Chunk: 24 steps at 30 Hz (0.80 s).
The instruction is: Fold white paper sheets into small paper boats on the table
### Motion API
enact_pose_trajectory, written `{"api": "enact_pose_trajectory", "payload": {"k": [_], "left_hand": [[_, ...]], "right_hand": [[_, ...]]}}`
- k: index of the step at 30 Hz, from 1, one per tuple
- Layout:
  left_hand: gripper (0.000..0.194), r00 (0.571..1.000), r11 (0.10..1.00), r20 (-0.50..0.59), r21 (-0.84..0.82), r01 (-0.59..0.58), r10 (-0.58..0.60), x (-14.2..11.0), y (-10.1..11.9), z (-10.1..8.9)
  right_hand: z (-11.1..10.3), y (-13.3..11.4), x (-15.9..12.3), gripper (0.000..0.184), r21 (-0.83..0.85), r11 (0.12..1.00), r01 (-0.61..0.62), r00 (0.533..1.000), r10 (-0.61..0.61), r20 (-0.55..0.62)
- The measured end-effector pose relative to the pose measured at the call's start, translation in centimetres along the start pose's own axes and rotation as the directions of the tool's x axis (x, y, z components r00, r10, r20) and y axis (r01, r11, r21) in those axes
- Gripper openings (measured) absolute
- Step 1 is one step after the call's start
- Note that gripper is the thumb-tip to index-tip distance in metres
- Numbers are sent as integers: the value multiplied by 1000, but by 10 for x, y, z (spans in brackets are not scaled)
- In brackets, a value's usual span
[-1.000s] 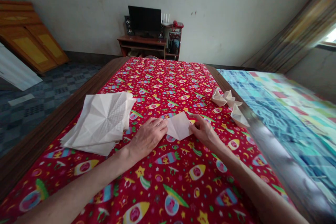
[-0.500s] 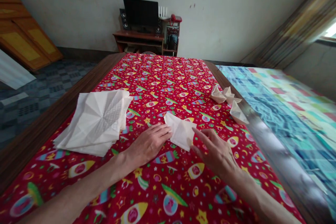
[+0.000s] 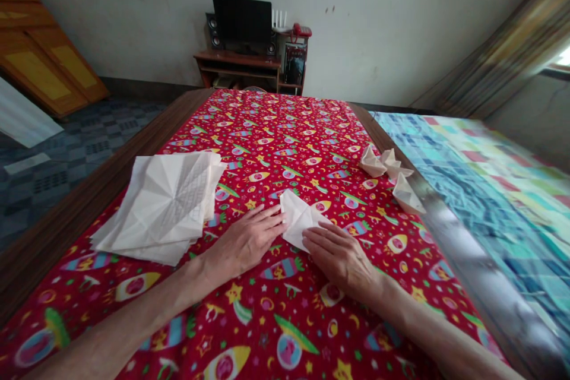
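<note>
A small folded sheet of white paper (image 3: 296, 217) lies on the red patterned tablecloth (image 3: 267, 160) in front of me. My left hand (image 3: 256, 234) rests flat at its left edge, fingertips on the paper. Over its right part lies my right hand (image 3: 336, 252), fingers stretched out and covering that side of the sheet. To the left is a stack of larger creased white sheets (image 3: 160, 208). Several folded paper shapes, one of them a pointed boat-like piece (image 3: 406, 195), stand near the right edge of the table.
Dark wooden borders (image 3: 146, 130) run along the table's sides. A bed with a checked cover (image 3: 467, 190) adjoins on the right. Beyond the table's far end stands a desk (image 3: 240, 62) with a monitor (image 3: 243, 24) and a red telephone (image 3: 301, 31). An orange cabinet (image 3: 48, 53) is at far left.
My right hand has moved left from beside the paper's right edge and now lies on the paper, fingers laid flat. The left hand stays at the left edge, its fingers slightly more spread.
</note>
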State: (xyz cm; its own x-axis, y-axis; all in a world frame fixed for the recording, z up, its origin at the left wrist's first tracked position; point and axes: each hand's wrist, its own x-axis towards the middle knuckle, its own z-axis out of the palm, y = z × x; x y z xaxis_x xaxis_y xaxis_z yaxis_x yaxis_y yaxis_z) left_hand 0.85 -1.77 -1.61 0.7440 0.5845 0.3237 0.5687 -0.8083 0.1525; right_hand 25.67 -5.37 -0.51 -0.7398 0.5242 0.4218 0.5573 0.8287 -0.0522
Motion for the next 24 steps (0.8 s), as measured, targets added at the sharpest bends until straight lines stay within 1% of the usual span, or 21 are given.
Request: {"api": "enact_pose_trajectory", "payload": {"k": [3,5,7,8,10,12,14,16,18,20,24], "left_hand": [[36,1000,1000,16,4,-6,6,-4,-1,-3],[37,1000,1000,24,3,1,-1,-7,1,-3],[39,1000,1000,25,3,14,-15,-9,3,-2],[39,1000,1000,19,3,18,-18,-10,4,-2],[40,1000,1000,5,0,19,-19,-11,6,1],[41,1000,1000,-2,-6,19,-19,-12,7,2],[43,1000,1000,3,-16,19,-19,-13,9,2],[44,1000,999,14,-26,19,-19,-14,11,-1],[44,1000,999,19,-37,19,-18,-14,13,-4],[43,999,998,20,-51,28,-27,-14,15,-6],[41,999,995,-2,-83,48,-48,-13,18,-6]], "right_hand": [[3,-5,9,29,38,999,26,999,-27,38],[5,-6,13,28,101,995,-25,999,20,47],[5,-4,14,25,208,968,-138,990,134,31],[4,-2,15,24,276,939,-206,978,205,34],[3,2,15,22,400,851,-341,937,340,75],[3,6,17,21,468,764,-444,890,435,135],[5,10,20,22,466,720,-515,850,501,165],[8,13,22,22,426,706,-566,816,554,166],[12,15,24,22,375,706,-601,791,592,155],[14,16,25,22,330,720,-610,786,602,140],[16,18,27,24,282,744,-605,794,591,144]]}}
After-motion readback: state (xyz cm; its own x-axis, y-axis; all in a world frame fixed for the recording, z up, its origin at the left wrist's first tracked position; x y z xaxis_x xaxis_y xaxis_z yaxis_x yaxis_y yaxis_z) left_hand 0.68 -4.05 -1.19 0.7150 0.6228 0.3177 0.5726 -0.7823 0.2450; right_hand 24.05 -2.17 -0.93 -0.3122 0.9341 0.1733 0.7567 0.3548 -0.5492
